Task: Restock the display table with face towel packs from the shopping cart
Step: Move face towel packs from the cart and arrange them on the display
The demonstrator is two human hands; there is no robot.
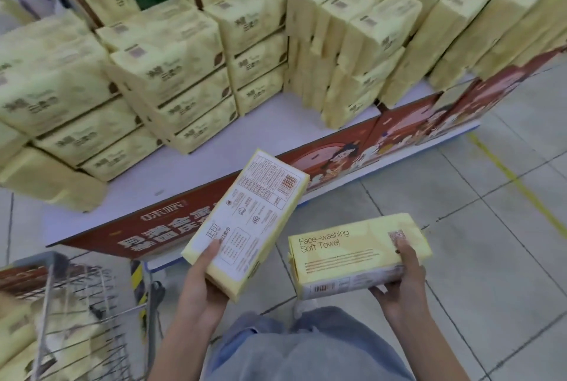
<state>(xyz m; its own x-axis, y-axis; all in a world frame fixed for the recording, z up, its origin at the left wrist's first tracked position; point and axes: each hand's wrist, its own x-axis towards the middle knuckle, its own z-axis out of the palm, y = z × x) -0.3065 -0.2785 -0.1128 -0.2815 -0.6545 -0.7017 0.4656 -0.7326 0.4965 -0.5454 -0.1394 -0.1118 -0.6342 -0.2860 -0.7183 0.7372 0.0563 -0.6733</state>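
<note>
Left hand (202, 285) gripping 1 glossy yellow rectangular pack (245, 224), right hand (402, 285) clamping a second pack (356, 253), stacked packs (171, 73) beyond both

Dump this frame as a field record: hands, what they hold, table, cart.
left hand: grips a yellow pack, barcode side up, tilted
right hand: grips a second pack, "Face-washing Soft Towel" side up
display table: stacked yellow packs, bare strip at front
shopping cart: lower left, more packs inside
status: both held packs in the air, not yet on the table
</note>
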